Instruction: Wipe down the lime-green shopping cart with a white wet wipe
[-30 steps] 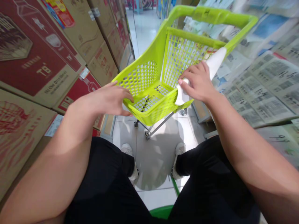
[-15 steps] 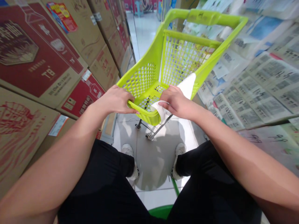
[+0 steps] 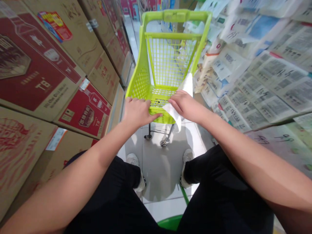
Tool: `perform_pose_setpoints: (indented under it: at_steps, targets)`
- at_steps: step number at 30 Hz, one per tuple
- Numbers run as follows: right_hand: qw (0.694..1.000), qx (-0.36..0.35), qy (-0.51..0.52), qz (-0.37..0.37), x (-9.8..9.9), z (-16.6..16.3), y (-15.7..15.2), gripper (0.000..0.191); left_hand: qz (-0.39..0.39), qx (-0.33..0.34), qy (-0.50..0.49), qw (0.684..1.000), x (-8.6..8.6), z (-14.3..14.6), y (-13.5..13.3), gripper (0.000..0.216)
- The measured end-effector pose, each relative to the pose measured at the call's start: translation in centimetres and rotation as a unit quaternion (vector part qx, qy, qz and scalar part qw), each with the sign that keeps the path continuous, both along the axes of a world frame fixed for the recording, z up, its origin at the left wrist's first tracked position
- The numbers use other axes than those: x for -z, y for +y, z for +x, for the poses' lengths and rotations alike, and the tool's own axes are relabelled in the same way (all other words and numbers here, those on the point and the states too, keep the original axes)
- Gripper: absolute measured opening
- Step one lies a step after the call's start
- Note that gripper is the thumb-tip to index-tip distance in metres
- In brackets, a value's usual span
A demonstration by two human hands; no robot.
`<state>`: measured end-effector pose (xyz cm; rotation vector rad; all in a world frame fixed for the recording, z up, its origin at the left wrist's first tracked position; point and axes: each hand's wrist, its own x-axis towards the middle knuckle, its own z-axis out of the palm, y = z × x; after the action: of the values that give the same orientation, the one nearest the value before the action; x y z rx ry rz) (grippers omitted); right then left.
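Observation:
A small lime-green plastic shopping cart (image 3: 142, 76) stands in front of me in a narrow aisle, its handle at the far end. My left hand (image 3: 137, 111) grips the cart's near rim, fingers curled over the edge. My right hand (image 3: 184, 106) presses a white cloth (image 3: 187, 86) against the same rim, a little to the right. The cloth hangs over the rim and runs up the cart's right side. My legs in black trousers and my white shoes show below.
Stacked cardboard boxes (image 3: 44, 74) with red print line the left side. Shelves covered with newspaper sheets (image 3: 263, 84) line the right. The white tiled floor (image 3: 161, 165) runs between them. A green round object (image 3: 170, 222) sits under me at the bottom edge.
The cart has swung round to face straight down the aisle. My left hand moved onto the near rim, and my right hand slid the cloth from the right side toward the near rim.

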<state>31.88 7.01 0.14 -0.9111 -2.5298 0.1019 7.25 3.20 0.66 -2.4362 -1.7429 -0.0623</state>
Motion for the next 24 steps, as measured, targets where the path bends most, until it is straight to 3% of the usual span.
perform_pose_setpoints:
  at_steps: [5, 9, 13, 18, 24]
  targets:
    - [0.998, 0.066, -0.009, -0.006, -0.3, 0.0, -1.4, 0.051, 0.001, 0.082, -0.072, 0.994, 0.1, 0.3, 1.0, 0.049]
    - [0.999, 0.020, -0.032, 0.009, -0.6, 3.1, 0.3, 0.038, 0.056, 0.131, -0.094, 0.985, -0.8, -3.2, 2.6, 0.053]
    - [0.999, 0.010, -0.053, 0.010, 0.2, 4.9, 2.6, 0.037, 0.020, 0.159, -0.113, 0.981, 0.3, -6.8, 5.4, 0.043]
    - [0.998, 0.032, -0.048, 0.020, 1.1, 3.2, 3.7, 0.040, -0.002, 0.196, -0.155, 0.968, 2.6, -7.8, 7.8, 0.035]
    - [0.999, 0.009, -0.042, 0.033, 1.7, 0.6, 3.9, 0.043, 0.003, 0.184, -0.176, 0.967, 3.0, -8.0, 7.8, 0.034]
